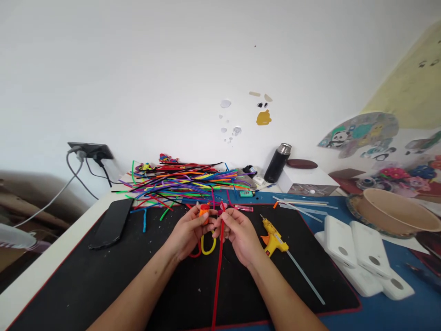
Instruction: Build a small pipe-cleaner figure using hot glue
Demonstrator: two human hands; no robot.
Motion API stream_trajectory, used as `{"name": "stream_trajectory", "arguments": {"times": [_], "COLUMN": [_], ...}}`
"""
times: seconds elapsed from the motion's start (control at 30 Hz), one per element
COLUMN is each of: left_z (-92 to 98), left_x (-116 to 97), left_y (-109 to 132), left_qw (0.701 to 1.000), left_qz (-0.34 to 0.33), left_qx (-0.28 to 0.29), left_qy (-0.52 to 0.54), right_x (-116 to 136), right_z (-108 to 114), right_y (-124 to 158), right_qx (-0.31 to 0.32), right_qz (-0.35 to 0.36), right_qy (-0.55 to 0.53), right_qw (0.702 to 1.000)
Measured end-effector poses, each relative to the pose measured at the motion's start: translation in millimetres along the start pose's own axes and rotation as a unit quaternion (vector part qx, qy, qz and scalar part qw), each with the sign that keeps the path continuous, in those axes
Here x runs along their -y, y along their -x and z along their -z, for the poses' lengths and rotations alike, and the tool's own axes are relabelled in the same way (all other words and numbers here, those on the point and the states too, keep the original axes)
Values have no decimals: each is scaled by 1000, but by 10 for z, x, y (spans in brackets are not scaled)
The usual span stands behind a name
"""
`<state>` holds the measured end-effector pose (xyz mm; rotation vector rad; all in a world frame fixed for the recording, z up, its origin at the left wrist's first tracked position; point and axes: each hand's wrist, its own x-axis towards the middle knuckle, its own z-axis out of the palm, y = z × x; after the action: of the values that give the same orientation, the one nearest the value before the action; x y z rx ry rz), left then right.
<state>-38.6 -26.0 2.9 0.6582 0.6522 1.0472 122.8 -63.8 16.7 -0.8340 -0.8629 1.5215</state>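
Observation:
My left hand [191,227] is closed on a small orange and red figure [204,213] that looks made of coiled pipe cleaner. Close beside it, my right hand [238,230] pinches a red pipe cleaner [218,271] near its upper end, and the long part runs down toward me. Just below the fingers, a yellow loop [207,250] and a red loop show, partly covered by the hands; whether they join the figure I cannot tell. Both hands meet above the black mat [165,294].
A heap of colourful pipe cleaners [186,179] lies at the back. Left is a black phone [113,223]. On the right are a yellow glue gun [274,237] with a glue stick, white devices [344,243] and a round bowl [399,211]. A black thermos [277,163] stands by the wall.

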Motion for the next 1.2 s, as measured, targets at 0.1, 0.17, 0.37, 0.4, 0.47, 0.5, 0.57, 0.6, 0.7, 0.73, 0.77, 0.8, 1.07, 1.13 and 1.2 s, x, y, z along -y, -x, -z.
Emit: {"name": "stream_trajectory", "arguments": {"times": [0.1, 0.17, 0.37, 0.4, 0.47, 0.5, 0.57, 0.6, 0.7, 0.73, 0.77, 0.8, 1.07, 1.13, 1.2], "left_z": [17, 32, 20, 11, -6, -11, -17, -18, -20, -23, -26, -30, -54, -59, -66], "left_x": [-7, -13, -48, -53, -57, -56, -52, -49, -41, -39, -37, -33, 22, 27, 22], "left_y": [-16, -24, -15, -12, -7, -5, -4, -4, 4, 9, 13, 17, 25, 31, 40], "left_qw": [1000, 999, 998, 998, 998, 998, 997, 997, 996, 996, 996, 996, 998, 997, 997], "left_qz": [-6, -17, -41, -44, -50, -54, -61, -64, -64, -63, -61, -58, 1, 13, 20], "left_qx": [-29, -34, -22, -17, -11, -9, -10, -10, -16, -18, -19, -21, -11, -10, -15], "left_qy": [-4, -17, -49, -48, -42, -39, -37, -38, -51, -57, -63, -68, -66, -70, -74], "right_x": [64, 164, 725, 795, 842, 811, 654, 544, 210, 128, 68, 29, 28, 14, -8], "right_z": [-81, -153, -363, -382, -384, -364, -283, -226, -42, 11, 58, 98, 227, 233, 243], "right_y": [-44, -86, -103, -84, -50, -40, -41, -53, -101, -113, -119, -119, -45, -38, -40], "right_qx": [-25, -33, -6, -2, 11, 20, 30, 19, -26, -40, -48, -50, -47, -39, -34], "right_qz": [14, 32, 144, 172, 225, 238, 226, 219, 204, 207, 208, 208, 215, 225, 232], "right_qy": [-13, -13, 179, 238, 363, 417, 468, 471, 460, 450, 451, 455, 513, 530, 546], "right_qw": [1000, 999, 973, 956, 904, 877, 854, 854, 864, 868, 867, 864, 830, 817, 805]}}
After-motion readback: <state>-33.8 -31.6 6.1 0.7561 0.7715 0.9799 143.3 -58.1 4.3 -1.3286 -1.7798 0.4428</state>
